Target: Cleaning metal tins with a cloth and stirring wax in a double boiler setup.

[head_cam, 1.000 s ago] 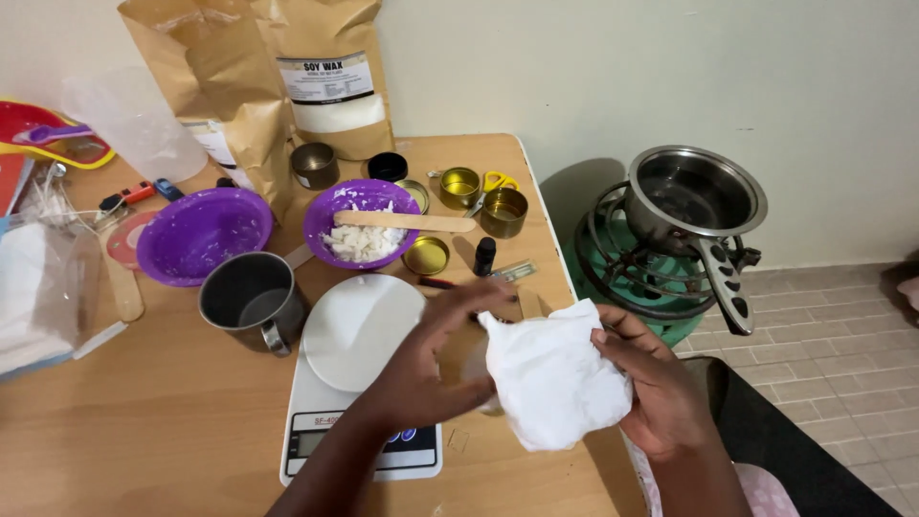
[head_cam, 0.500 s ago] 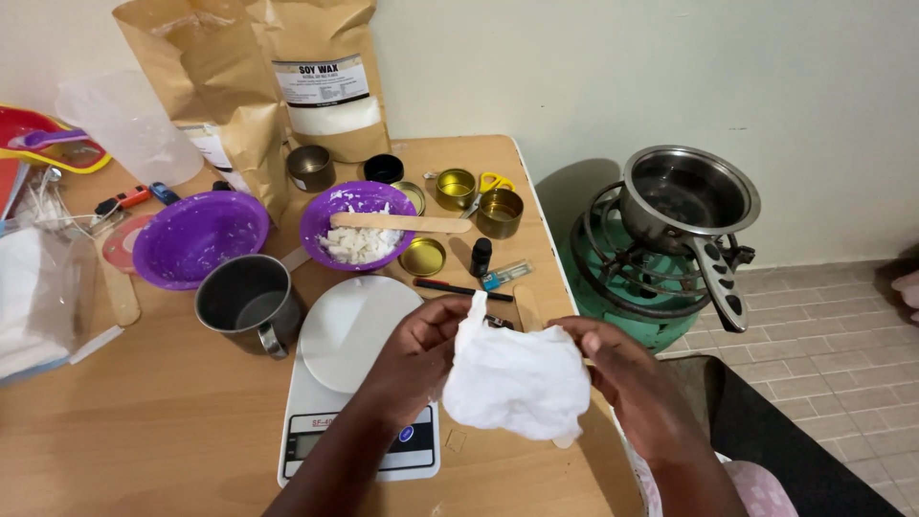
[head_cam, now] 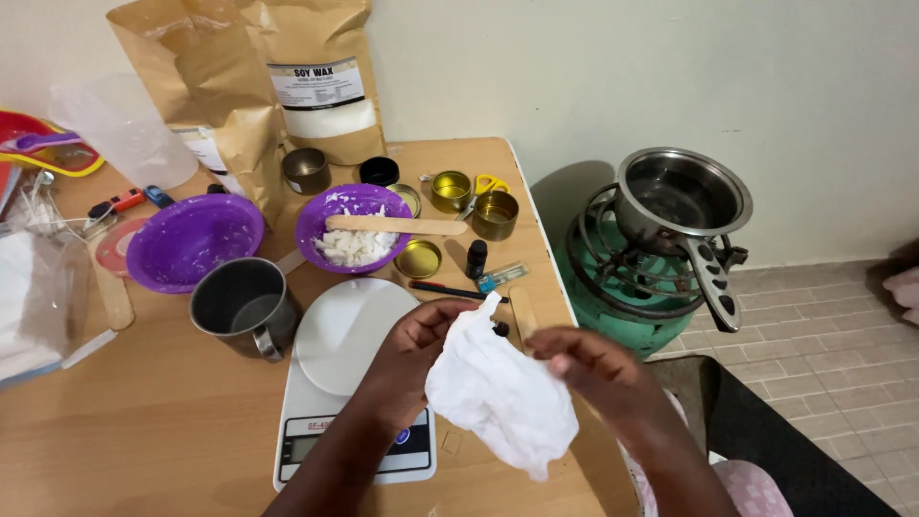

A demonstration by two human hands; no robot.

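My left hand [head_cam: 416,349] and right hand [head_cam: 584,369] keep pinching the crumpled white tissue [head_cam: 498,393], now spread wider above the white digital scale [head_cam: 349,383].

Two purple bowls [head_cam: 194,239] [head_cam: 356,227] are counted, two brown paper bags [head_cam: 206,86] [head_cam: 321,77], three open gold tins [head_cam: 450,190] [head_cam: 495,213] [head_cam: 306,169], one metal mug [head_cam: 241,306], one kitchen scale [head_cam: 349,383] and one saucepan [head_cam: 682,196].

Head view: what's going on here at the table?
A person holds a crumpled white cloth between the left hand and right hand, above a white kitchen scale on a wooden table. Beyond it sit a metal mug, a purple bowl of white chunks with a wooden stick across it, and small tins.
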